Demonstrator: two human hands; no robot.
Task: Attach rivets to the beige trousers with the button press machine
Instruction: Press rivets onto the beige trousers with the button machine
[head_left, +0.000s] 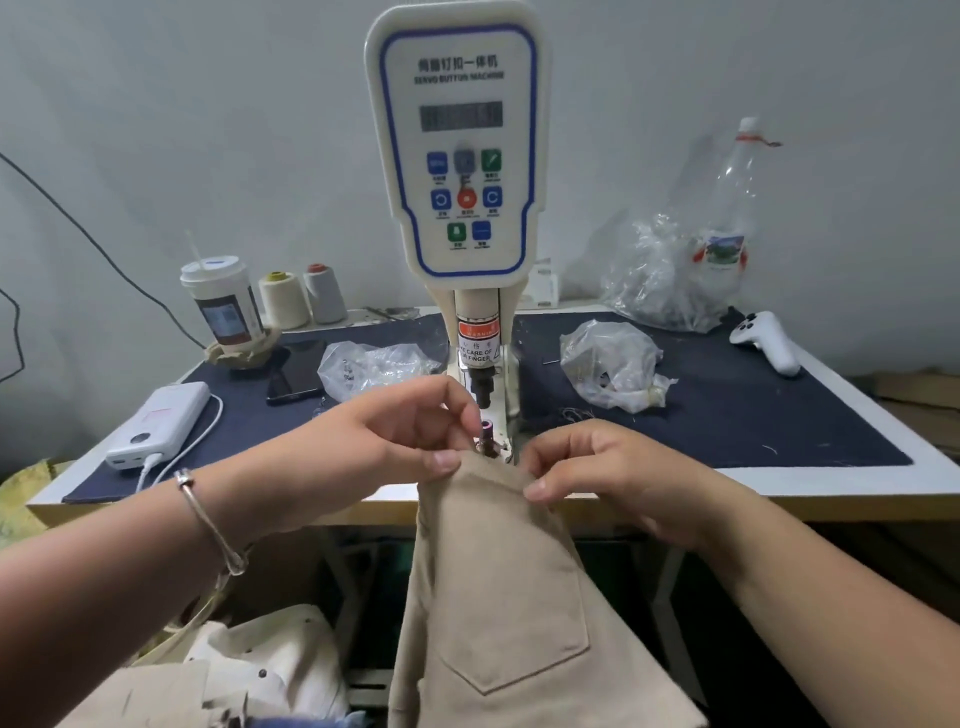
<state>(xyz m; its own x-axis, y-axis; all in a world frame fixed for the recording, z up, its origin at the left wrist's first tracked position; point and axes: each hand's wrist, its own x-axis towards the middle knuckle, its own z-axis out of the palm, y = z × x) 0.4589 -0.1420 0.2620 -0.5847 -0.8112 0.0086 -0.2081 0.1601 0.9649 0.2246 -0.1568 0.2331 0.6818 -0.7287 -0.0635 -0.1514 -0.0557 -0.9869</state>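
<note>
1. Pinching the top edge of the beige trousers (498, 597), the left hand (400, 436) holds the cloth between thumb and curled fingers just beside the small post (487, 434) at the base of the button press machine (457, 156).
2. The right hand (608, 473) grips the same top edge from the other side, thumb over the cloth and fingers curled under.
3. The trousers hang from the table (883, 483) edge down toward the person, a back pocket facing up.
4. A silver bracelet (208, 519) sits on the left wrist.
5. On the dark mat lie two plastic bags (613, 364), a phone (296, 371), a white power bank (161, 421) and a white controller (763, 338).
6. A lidded cup (223, 301) and two thread cones (283, 299) stand at the back left.
</note>
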